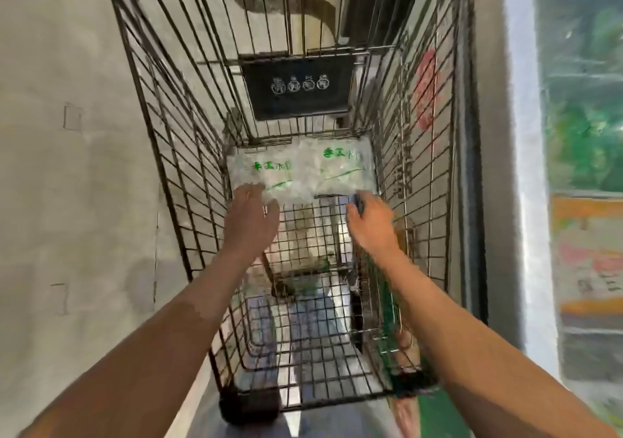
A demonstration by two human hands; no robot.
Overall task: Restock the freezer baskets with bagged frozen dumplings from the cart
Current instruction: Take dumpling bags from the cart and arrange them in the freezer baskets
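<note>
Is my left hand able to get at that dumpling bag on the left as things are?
Probably yes: the left hand is open at the left dumpling bag, with nothing between them.

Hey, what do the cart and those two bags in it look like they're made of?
The cart looks like dark-coated metal wire: thin rigid bars welded in a grid. The two bags look like thin clear plastic film, glossy and crinkled, printed in green, with pale lumps showing through. Blur leaves the finish uncertain.
</note>
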